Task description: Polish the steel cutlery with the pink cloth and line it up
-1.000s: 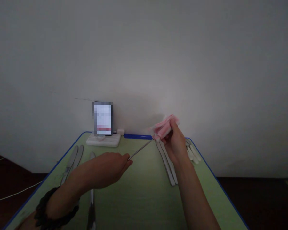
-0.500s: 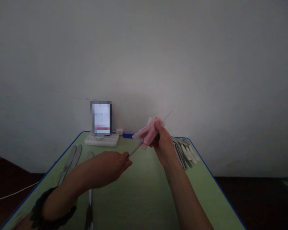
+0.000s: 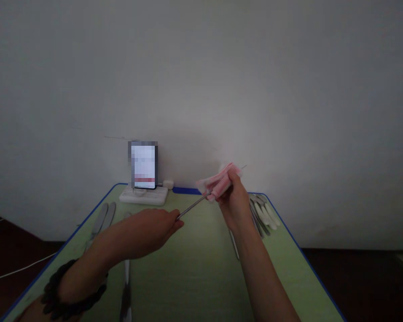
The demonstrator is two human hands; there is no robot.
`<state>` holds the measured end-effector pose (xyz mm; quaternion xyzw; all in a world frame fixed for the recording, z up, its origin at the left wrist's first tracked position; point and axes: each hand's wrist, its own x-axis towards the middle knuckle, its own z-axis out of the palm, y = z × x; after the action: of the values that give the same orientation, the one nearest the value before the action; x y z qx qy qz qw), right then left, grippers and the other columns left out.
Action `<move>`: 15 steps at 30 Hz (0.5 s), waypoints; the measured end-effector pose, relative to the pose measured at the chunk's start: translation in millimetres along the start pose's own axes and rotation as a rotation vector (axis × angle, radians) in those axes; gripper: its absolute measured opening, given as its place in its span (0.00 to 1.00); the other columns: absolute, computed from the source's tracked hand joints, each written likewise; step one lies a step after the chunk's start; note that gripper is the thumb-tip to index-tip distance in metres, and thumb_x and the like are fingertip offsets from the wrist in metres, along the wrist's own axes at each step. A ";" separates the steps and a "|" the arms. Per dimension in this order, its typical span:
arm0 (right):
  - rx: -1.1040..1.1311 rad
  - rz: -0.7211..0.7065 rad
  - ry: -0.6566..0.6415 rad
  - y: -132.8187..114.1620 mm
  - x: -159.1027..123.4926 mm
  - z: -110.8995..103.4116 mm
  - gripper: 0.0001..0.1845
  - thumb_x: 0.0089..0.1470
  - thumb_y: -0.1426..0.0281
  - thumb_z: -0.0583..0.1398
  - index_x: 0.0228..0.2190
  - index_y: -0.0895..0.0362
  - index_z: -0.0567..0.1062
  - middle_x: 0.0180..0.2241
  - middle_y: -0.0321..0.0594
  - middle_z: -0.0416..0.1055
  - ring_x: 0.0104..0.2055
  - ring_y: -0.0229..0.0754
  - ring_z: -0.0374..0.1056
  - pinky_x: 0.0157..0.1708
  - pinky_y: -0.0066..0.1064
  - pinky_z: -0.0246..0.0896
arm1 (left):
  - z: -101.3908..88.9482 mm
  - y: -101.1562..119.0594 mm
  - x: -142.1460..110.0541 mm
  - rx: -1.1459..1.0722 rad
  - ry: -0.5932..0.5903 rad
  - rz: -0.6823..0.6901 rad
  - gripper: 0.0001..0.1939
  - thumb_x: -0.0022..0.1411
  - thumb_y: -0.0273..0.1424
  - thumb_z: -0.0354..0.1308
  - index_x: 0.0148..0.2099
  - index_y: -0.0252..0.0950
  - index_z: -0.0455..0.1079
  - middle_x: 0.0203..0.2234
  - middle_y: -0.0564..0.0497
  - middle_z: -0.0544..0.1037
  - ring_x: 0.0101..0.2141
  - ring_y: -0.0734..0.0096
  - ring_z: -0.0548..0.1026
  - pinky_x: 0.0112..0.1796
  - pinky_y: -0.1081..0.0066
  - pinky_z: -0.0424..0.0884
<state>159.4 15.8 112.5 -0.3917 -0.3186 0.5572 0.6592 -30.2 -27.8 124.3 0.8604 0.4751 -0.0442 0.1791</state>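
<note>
Above the far half of the pale green tabletop (image 3: 191,277), toward 1 o'clock from its centre with 12 o'clock at the wall, the right hand (image 3: 237,199) is closed on a crumpled pink-and-white cloth (image 3: 221,182). The cloth is folded around a slender, silver-grey metal utensil (image 3: 194,206). One thin end projects beyond the cloth toward 2 o'clock; its exact shape is too small to determine. The left hand (image 3: 157,228), nearer 11 o'clock, pinches the opposite end between thumb and fingers. The hands are apart, linked by the utensil, which slopes up toward the cloth. A dark beaded bracelet (image 3: 52,295) encircles the left wrist.

At 11 o'clock, a dark-edged phone with a lit, blurred screen (image 3: 143,166) stands upright on a white rectangular stand (image 3: 144,197). A small white block (image 3: 168,184) sits just beside it, near a flat blue strip (image 3: 186,191) along the far edge.

Two silver metal knives (image 3: 105,219) lie side by side at 10 o'clock, partly hidden by the left forearm. A single long metal knife (image 3: 126,286) lies at 8 o'clock, passing under that forearm. At 2 o'clock is a group of metal cutlery, some with cream-white handles (image 3: 267,215). A slim metal handle (image 3: 234,245) shows at 3 o'clock, just beside the right forearm; the rest is concealed.
</note>
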 end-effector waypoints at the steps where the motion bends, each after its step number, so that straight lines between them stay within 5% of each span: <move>1: -0.009 0.018 -0.017 2.7 -1.2 1.4 0.18 0.47 0.52 0.60 0.23 0.55 0.67 0.16 0.33 0.66 0.19 0.38 0.61 0.20 0.30 0.55 | 0.0 1.2 0.2 0.005 -0.005 0.003 0.20 0.69 0.40 0.34 0.39 0.35 0.65 0.30 0.44 0.77 0.31 0.59 0.76 0.33 0.63 0.67; 8: -0.102 0.118 -0.198 7.8 -9.2 8.2 0.18 0.46 0.54 0.58 0.20 0.56 0.69 0.14 0.37 0.67 0.19 0.40 0.62 0.21 0.31 0.56 | -0.2 1.5 0.3 -0.036 -0.005 0.047 0.19 0.68 0.42 0.39 0.38 0.36 0.65 0.29 0.47 0.76 0.29 0.63 0.74 0.30 0.66 0.65; 15: -0.006 0.105 -0.195 -0.5 -6.0 4.5 0.15 0.45 0.56 0.58 0.22 0.54 0.67 0.17 0.36 0.68 0.21 0.43 0.65 0.25 0.37 0.63 | -4.3 -3.7 -1.8 -0.105 -0.029 0.079 0.19 0.67 0.46 0.41 0.39 0.38 0.65 0.29 0.49 0.75 0.30 0.64 0.73 0.31 0.68 0.64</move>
<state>154.7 10.6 115.2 -0.3540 -0.3619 0.6254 0.5938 -34.6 -25.9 127.8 0.8671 0.4397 -0.0246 0.2327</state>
